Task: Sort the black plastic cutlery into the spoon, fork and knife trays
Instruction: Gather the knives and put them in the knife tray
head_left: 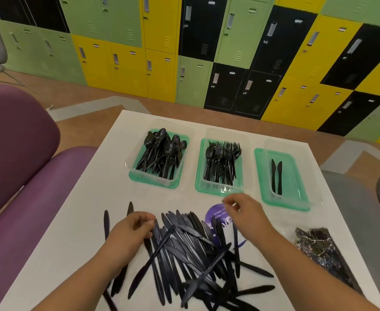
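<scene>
Black knives (191,248) heaped apart from trays (198,176); left hand (130,232) grips some, right hand (248,215) slack.

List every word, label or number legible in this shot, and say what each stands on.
"Let's keep ou...": purple round sticker on the white table, cut off by the right hand and the knives.
Second line of the same sticker: blurred, perhaps ending "clean".
Locker door labels: too small to read.
No other readable text.
</scene>
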Demonstrator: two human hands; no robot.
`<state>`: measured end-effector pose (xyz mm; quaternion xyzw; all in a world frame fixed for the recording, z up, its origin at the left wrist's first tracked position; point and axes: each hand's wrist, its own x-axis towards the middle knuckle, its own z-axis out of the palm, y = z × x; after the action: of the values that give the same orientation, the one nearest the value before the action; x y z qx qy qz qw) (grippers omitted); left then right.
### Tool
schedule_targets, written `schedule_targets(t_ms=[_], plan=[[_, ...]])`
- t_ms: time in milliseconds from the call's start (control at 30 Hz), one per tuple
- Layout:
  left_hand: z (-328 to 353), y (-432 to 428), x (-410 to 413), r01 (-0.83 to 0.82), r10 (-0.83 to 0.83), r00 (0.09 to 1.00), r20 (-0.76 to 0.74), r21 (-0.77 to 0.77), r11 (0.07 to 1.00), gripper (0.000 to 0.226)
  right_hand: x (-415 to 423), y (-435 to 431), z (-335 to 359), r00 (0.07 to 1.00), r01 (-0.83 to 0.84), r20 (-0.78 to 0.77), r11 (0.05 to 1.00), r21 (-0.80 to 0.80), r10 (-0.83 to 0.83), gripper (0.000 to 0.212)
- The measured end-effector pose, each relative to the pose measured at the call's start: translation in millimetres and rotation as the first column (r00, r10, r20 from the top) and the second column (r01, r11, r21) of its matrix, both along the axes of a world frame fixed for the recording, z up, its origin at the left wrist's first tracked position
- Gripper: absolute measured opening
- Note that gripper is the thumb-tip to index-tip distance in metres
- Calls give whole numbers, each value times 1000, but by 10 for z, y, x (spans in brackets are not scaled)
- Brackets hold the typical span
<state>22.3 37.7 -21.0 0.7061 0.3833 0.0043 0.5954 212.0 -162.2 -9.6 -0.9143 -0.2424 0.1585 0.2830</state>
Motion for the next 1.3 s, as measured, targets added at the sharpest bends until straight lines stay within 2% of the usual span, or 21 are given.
schedule_targets(t_ms=[100,167,233,333,467,733,800,867,967,1100,1167,1300], plan=[[-101,-122,-119,157,-129,985,-112,295,942,11,-394,-225,-66,979,-204,-3,973,-108,205,20],[-167,-206,-179,246,-179,965,-191,428,870,11,-620,-329,-122,913,-395,29,901,-178,406,29],[-212,-283,-209,302,-198,947,-254,491,817,9,-790,-407,-201,830,-525,81,822,-219,552,36],[-252,-368,-235,412,-241,901,-361,536,737,13,-960,-463,-338,755,-583,135,751,-312,642,34],[-270,-391,-245,472,-244,869,-431,568,674,12,-1041,-450,-462,759,-503,222,768,-396,612,29],[-183,-454,-320,605,-356,785,-507,506,615,3,-1055,-476,-387,722,-506,233,727,-464,651,23],[-181,-450,-369,615,-368,779,-507,506,605,10,-1045,-491,-383,713,-534,222,720,-443,665,26],[-167,-437,-407,629,-393,772,-499,511,587,12,-1035,-505,-366,745,-526,228,762,-378,627,26],[-130,-414,-475,640,-434,768,-471,554,532,11,-1021,-574,-271,878,-431,130,878,-209,462,24],[-38,-323,-567,584,-417,808,-416,655,479,26,-964,-787,-228,948,-300,57,940,-161,312,17],[31,-275,-613,547,-348,837,-423,678,491,26,-991,-870,-218,935,-348,0,917,-195,355,9],[100,-247,-728,453,-256,887,-385,617,644,24,-1165,-922,-220,870,-493,-149,823,-282,470,15]])
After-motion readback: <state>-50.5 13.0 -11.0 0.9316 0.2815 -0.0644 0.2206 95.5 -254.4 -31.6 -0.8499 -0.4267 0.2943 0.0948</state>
